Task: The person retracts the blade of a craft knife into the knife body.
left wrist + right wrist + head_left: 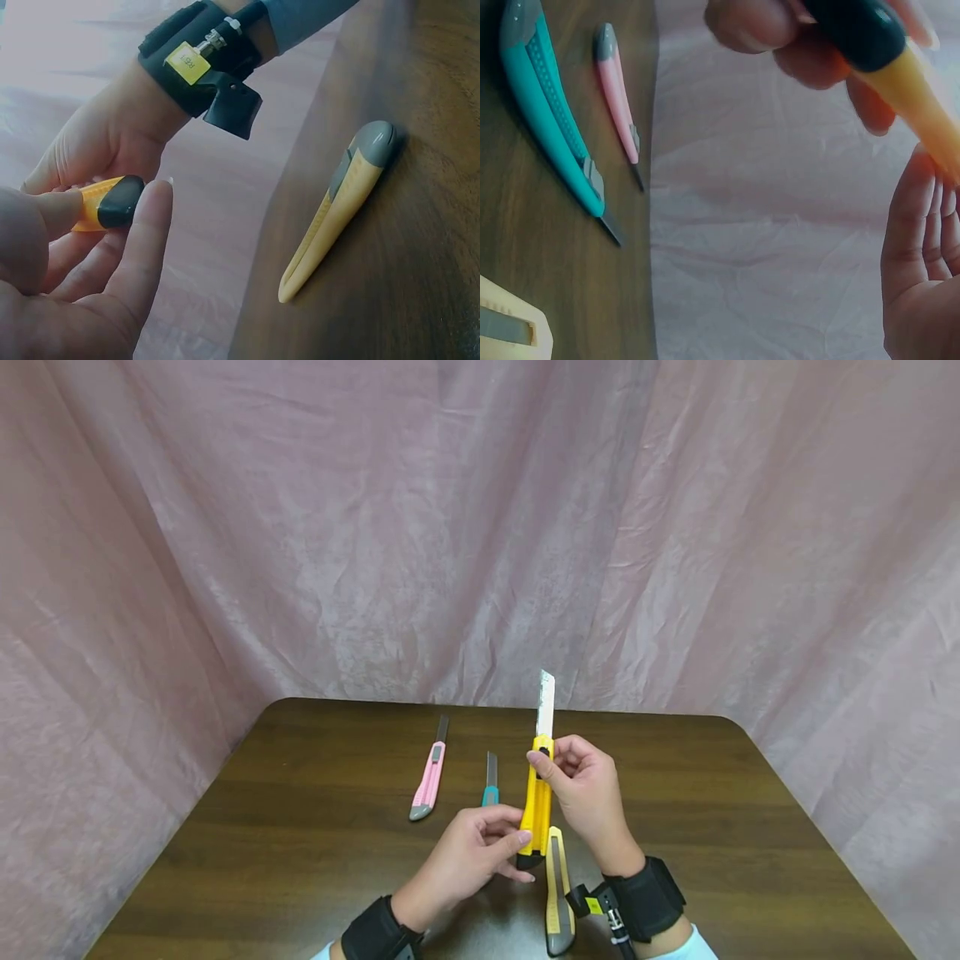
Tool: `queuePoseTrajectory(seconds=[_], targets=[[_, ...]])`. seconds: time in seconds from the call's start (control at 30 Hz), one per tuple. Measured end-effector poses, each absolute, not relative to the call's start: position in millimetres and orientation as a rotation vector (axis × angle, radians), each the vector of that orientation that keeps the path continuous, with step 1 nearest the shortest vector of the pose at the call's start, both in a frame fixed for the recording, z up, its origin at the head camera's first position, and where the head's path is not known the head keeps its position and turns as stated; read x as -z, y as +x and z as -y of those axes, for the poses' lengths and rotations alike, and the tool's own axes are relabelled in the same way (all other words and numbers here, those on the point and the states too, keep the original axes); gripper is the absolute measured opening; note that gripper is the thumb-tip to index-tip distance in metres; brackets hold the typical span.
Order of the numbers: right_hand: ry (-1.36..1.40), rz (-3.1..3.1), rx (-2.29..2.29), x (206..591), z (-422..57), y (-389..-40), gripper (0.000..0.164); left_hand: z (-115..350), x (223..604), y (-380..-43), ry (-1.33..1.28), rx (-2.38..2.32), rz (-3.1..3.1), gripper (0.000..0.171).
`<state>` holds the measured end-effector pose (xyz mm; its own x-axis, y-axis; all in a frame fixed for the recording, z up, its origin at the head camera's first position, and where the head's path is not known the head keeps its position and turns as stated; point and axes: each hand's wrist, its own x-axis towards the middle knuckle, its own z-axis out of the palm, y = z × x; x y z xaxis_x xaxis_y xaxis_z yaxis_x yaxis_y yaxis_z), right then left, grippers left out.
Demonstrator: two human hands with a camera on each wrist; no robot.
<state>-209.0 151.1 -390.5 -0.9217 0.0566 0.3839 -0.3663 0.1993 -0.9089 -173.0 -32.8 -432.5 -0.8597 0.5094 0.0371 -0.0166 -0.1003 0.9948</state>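
Note:
A bright yellow snap-off utility knife [536, 814] with a long bared blade [546, 706] is held upright above the table, blade end up. My left hand [474, 847] pinches its lower end near the black end cap [121, 202], thumb in front. Higher up, my right hand [592, 793] grips the handle from the right, its thumb at the slider. Below the hands lies a pale yellow utility knife [557, 902], no blade showing. A teal utility knife [559, 124], short blade out, is partly hidden behind my left hand in the head view.
Farther left on the brown wooden table [300, 843] lies a pink utility knife [429, 783] with its blade out. Pinkish curtains [375, 527] hang behind the table and at both sides. Both wrists wear black straps [645, 897] with cameras.

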Motion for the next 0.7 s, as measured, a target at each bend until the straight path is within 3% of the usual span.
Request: queuePoseTrajectory(seconds=[0.7], targets=[[0.286, 2.241, -1.820, 385.7, -146.8, -209.7, 0.024, 34.6, 437.9, -177.2, 0.535, -2.033, -1.942, 0.027]])
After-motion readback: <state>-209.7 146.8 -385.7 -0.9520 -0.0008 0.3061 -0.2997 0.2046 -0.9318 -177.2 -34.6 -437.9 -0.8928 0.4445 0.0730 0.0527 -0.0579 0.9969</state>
